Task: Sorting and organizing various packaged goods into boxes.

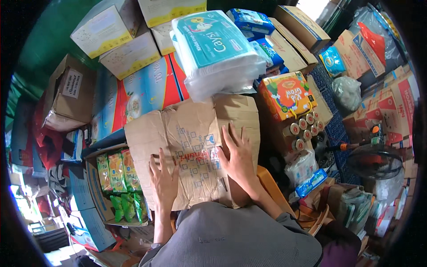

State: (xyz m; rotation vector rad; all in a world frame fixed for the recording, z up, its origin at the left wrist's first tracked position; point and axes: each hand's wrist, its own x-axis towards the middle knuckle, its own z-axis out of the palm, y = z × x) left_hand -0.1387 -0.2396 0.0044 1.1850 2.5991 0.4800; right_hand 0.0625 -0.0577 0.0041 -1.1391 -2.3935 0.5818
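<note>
Pressing down on the worn cardboard box [195, 142] was the step we judged to be in hand: both palms lay flat on its creased top flaps, as if holding them shut. Our left hand [163, 180] rested near the box's near-left edge, fingers spread, gripping nothing; our right hand [240, 155] sat approx. mid-top, fingers splayed & pointing away from us, also released, just pressing. The box stood right in front of us, betw. the open carton of green snack packets [119, 187] on the left & the orange juice carton [287, 95] w/ small jars [304, 127] on the right; a plastic-wrapped tissue pack [218, 49] lay at its far edge, seemingly touching. Its long axis ran left-right, tilted a bit, right end further from us. The next move prob. called for keeping the flaps flat while one hand came free.
</note>
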